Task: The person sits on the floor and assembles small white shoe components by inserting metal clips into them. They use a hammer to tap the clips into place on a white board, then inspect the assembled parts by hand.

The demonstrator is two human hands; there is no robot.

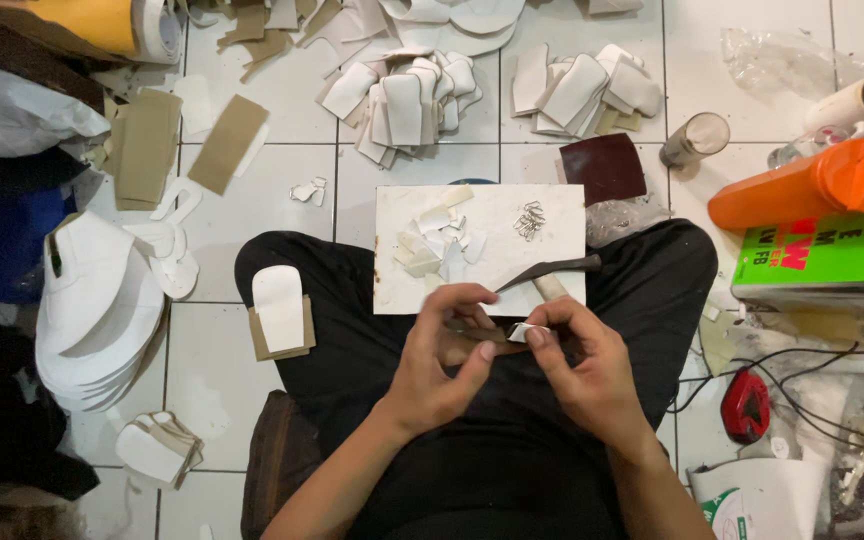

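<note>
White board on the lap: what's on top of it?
On the white board: a heap of small white offcuts, a cluster of metal clips and a dark-bladed knife. Its near edge is covered by the left hand and right hand.

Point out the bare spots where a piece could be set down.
Bare tile lies between the tan sheets and the board. The board's right part, around the clips, is open; its middle holds scraps. The floor above is crowded with white cutouts, and the right side with the orange bottle and cables.
</note>
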